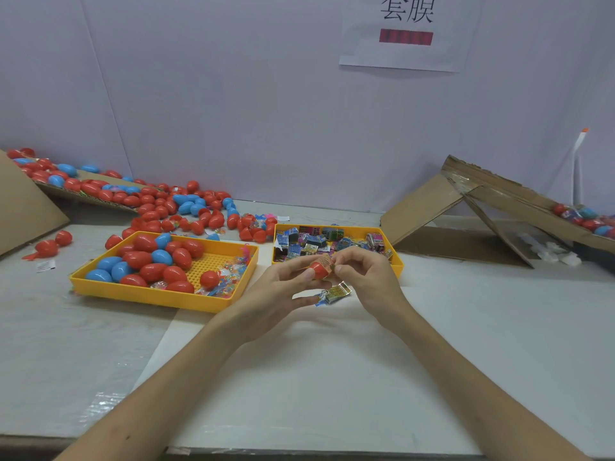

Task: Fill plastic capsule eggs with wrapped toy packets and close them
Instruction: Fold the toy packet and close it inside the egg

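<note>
HANDS AT WORK: A worker's two hands meet low over the white table, just in front of two yellow trays. The L hand grips a red capsule egg w/ thumb and fingertips. The R hand pinches a wrapped packet at the egg's mouth, apparently mid-stuffing. A 2nd packet sits just below, between the hands; can't tell which hand holds it. The egg tray, at left, carries red and blue eggs. The packet tray, at right, carries the wrapped stock. Loose eggs lie scattered toward the wall.

Risks from here: the packet looks to stand proud of the rim, so a wrapper corner caught in the seam would prob. stop the egg snapping shut. The smooth shell, held by fingertips only, could squirt out under pressure and roll off. The 2nd packet, loosely tucked, may drop once fingers shift to close.
</note>
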`<state>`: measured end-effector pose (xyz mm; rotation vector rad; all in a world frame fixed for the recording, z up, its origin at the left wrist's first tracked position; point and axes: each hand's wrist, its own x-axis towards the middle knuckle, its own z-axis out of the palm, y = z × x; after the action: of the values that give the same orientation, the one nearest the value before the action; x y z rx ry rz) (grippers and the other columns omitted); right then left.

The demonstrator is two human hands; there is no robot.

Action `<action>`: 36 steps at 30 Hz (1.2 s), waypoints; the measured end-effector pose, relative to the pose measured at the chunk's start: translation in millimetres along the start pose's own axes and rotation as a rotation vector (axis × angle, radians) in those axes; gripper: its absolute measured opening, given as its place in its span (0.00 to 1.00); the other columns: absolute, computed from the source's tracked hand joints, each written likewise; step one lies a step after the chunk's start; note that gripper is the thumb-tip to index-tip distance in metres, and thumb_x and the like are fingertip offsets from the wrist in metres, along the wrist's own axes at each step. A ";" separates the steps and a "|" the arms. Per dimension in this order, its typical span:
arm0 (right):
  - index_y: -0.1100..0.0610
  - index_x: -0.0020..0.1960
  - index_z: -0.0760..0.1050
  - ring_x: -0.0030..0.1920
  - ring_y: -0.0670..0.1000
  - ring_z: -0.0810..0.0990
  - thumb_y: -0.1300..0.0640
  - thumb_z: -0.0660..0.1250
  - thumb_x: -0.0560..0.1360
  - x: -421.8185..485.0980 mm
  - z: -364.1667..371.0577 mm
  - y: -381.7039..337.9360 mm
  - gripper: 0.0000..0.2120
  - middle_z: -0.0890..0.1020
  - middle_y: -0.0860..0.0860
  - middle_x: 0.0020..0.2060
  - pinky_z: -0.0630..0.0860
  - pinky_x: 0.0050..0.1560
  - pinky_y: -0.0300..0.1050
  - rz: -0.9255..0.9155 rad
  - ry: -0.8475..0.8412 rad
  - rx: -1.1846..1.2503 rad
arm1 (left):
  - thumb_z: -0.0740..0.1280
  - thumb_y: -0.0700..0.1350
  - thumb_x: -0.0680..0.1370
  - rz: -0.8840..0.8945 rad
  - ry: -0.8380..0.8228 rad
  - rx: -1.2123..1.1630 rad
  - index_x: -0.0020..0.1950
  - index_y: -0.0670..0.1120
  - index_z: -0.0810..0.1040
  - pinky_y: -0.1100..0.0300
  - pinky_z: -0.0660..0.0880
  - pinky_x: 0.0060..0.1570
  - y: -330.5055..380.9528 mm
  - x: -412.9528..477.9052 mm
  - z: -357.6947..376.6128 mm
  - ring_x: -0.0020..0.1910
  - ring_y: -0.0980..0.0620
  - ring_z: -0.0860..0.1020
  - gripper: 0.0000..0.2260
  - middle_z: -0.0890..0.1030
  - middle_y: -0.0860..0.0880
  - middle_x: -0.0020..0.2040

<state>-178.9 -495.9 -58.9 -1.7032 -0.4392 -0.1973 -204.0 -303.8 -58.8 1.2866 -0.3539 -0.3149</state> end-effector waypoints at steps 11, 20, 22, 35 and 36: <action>0.52 0.65 0.77 0.46 0.48 0.84 0.65 0.74 0.72 -2.5 -3.2 -5.6 0.23 0.84 0.48 0.54 0.81 0.46 0.44 -0.099 -0.045 0.023 | 0.61 0.56 0.83 -0.035 -0.006 -0.040 0.69 0.44 0.77 0.59 0.79 0.55 3.4 0.6 -0.3 0.64 0.48 0.80 0.21 0.83 0.43 0.63; 0.40 0.55 0.83 0.49 0.49 0.85 0.61 0.72 0.77 -5.8 4.9 -11.4 0.16 0.87 0.45 0.50 0.81 0.48 0.41 -0.113 -0.073 -0.038 | 0.62 0.64 0.79 -0.142 -0.016 -0.131 0.58 0.55 0.85 0.55 0.76 0.62 4.6 0.3 1.8 0.64 0.49 0.81 0.20 0.82 0.46 0.64; 0.38 0.54 0.84 0.52 0.50 0.86 0.62 0.70 0.78 -5.4 4.0 -11.2 0.17 0.87 0.47 0.50 0.82 0.53 0.45 -0.090 -0.064 0.004 | 0.63 0.62 0.80 -0.136 -0.047 -0.159 0.62 0.53 0.84 0.56 0.78 0.62 5.1 0.0 0.6 0.65 0.49 0.80 0.19 0.81 0.45 0.66; 0.50 0.56 0.82 0.47 0.47 0.86 0.59 0.74 0.75 -5.4 6.7 -2.0 0.11 0.84 0.42 0.50 0.82 0.44 0.41 -0.218 0.072 -0.112 | 0.67 0.52 0.81 -0.145 -0.025 -0.272 0.71 0.49 0.73 0.58 0.80 0.52 1.2 1.7 -7.4 0.63 0.47 0.81 0.19 0.82 0.42 0.65; 0.49 0.56 0.82 0.47 0.47 0.86 0.56 0.75 0.74 -6.2 7.3 -2.8 0.12 0.84 0.42 0.51 0.82 0.44 0.41 -0.223 0.056 -0.114 | 0.67 0.53 0.81 -0.148 -0.024 -0.265 0.70 0.49 0.73 0.58 0.80 0.52 1.1 1.6 -7.1 0.63 0.47 0.81 0.19 0.82 0.42 0.64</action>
<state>-186.5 -489.6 -60.0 -1.7535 -0.5853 -0.4388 -199.5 -298.0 -59.3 1.0501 -0.2289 -0.4865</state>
